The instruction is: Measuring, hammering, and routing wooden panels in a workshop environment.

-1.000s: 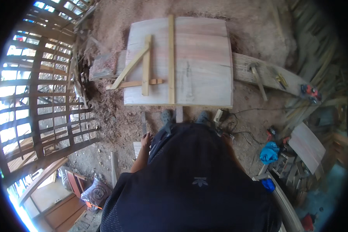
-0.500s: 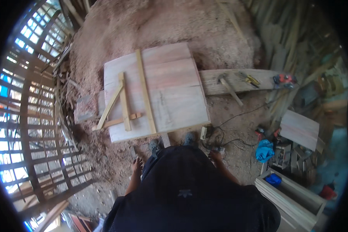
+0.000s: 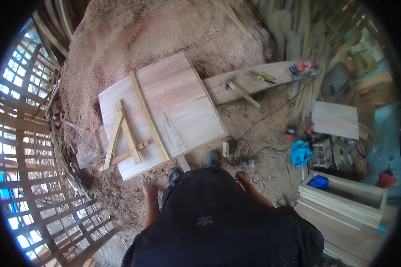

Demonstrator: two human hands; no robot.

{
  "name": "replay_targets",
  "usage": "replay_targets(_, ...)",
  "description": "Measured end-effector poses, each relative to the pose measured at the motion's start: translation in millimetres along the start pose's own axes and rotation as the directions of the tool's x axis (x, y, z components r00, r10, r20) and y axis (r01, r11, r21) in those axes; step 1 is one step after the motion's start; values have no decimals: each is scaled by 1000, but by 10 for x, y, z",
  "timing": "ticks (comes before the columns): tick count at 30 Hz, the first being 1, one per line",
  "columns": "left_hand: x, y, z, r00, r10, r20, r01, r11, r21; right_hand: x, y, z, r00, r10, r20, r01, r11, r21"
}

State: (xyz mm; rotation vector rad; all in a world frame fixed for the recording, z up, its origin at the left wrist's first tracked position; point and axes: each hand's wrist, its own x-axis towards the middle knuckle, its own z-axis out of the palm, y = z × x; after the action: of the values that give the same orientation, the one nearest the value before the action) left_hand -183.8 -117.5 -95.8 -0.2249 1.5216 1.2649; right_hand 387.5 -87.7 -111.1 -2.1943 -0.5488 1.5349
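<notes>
My left hand [image 3: 149, 186] hangs just short of the near edge of a broad pale wooden panel [image 3: 187, 115], fingers apart and holding nothing. To the right of my body, my right hand [image 3: 243, 178] hangs low with loose fingers and nothing visible in it, near a tangle of dark cable [image 3: 240, 151]. Across the panel lies a long wooden strip [image 3: 149, 118]. Left of it are a shorter strip [image 3: 128, 133], a slanting strip [image 3: 113, 140] and a reddish strip [image 3: 122, 157] poking past the panel's edge. A white power strip [image 3: 226, 149] lies by the panel's near right corner.
A plank [image 3: 214, 91] bears a hammer [image 3: 243, 93], yellow-handled pliers [image 3: 265, 77] and a red power tool [image 3: 304, 69]. Sawdust [image 3: 165, 31] heaps behind. Rightward are a blue bag [image 3: 301, 153], stacked wooden frames [image 3: 343, 209] and a small board [image 3: 335, 120]. A lattice wall [image 3: 26, 151] stands left.
My view has turned, so the panel and plank appear tilted and shifted left. My left hand has come up toward the panel's near edge. The strips keep their places on the panel.
</notes>
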Motion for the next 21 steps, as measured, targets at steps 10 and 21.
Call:
replay_targets(10, -126, 840, 731, 986, -150, -74, 83, 823, -562, -293, 187, 67, 997, -39, -67, 40, 999, 27)
replay_targets(21, 6, 849, 624, 987, -157, -35, 112, 822, -558, -813, -7, 9, 995, -72, -75, 64, 993, -103)
